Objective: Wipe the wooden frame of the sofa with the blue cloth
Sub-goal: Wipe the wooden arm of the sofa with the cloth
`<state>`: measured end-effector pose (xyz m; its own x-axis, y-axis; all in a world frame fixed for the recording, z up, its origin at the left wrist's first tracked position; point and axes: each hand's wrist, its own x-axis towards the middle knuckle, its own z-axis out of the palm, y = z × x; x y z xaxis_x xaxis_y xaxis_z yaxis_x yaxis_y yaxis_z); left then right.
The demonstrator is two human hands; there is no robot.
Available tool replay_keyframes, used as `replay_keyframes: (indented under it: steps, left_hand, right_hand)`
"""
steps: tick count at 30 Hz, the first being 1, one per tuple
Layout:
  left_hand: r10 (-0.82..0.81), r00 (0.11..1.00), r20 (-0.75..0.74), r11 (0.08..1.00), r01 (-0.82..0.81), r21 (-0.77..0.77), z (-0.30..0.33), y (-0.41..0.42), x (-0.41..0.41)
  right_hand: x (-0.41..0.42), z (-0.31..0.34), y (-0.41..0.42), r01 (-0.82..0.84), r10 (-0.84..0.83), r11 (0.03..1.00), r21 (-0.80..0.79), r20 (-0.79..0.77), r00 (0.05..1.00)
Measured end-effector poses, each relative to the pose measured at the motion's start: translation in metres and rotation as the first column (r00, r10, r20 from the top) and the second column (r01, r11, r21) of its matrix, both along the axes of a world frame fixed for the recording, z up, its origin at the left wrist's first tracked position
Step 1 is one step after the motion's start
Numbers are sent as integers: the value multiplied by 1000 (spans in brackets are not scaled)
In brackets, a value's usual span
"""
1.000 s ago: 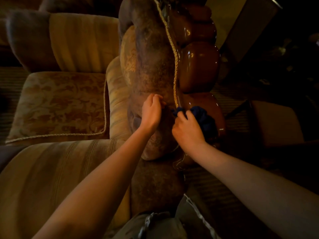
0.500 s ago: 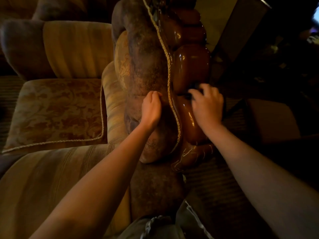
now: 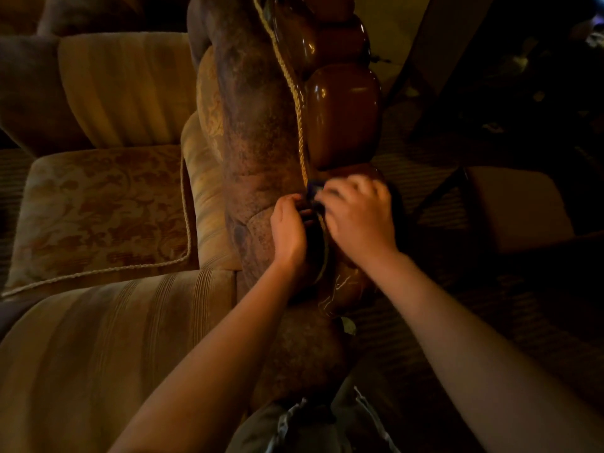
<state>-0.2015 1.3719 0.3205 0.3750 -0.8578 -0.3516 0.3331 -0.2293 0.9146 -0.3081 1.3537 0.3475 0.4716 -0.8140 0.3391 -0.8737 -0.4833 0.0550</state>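
Polished brown wood, the carved wooden frame (image 3: 343,116) of the sofa, runs up the middle of the view from about six o'clock toward twelve, in rounded glossy lobes. Just to its left we see a twisted gold cord (image 3: 295,103) along the seam, and beyond that the padded, mottled armrest (image 3: 258,125).

Our right hand (image 3: 361,217) lies palm down on the frame near the centre, fingers curled over the blue cloth (image 3: 314,186); only a small corner of the cloth shows, at the ten o'clock edge of that hand, touching the cord. The rest of it is hidden under the palm.

Our left hand (image 3: 289,233) sits just beside it, at its nine o'clock, fingers bent and pinching the fabric of the armrest at the cord line. The fingertips of the two hands nearly meet.

At nine o'clock a floral cushion (image 3: 101,210) with corded edging rests on the striped seat (image 3: 108,348). At three o'clock we make out a pale flat surface (image 3: 513,207) in the dark, too dim to name.
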Motion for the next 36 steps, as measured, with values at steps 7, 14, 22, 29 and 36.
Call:
replay_keyframes:
  steps: [7, 14, 22, 29, 36]
  left_hand:
    - [-22, 995, 98, 999, 25, -26, -19, 34, 2]
    - [-46, 978, 204, 998, 51, -19, -16, 41, -11]
    - [25, 963, 267, 1000, -24, -7, -8, 38, -3]
    - [7, 975, 223, 1000, -9, 11, 4, 21, -19]
    - [-37, 978, 205, 999, 38, 0, 9, 12, -37]
  right_hand:
    - [3, 5, 2, 226, -242, 968, 108, 180, 953]
    - [6, -23, 63, 154, -158, 986, 64, 67, 985]
    - [26, 14, -29, 158, -187, 960, 232, 107, 976]
    - [11, 16, -46, 205, -271, 950, 235, 296, 916]
    - [-13, 13, -56, 336, -461, 880, 336, 434, 774]
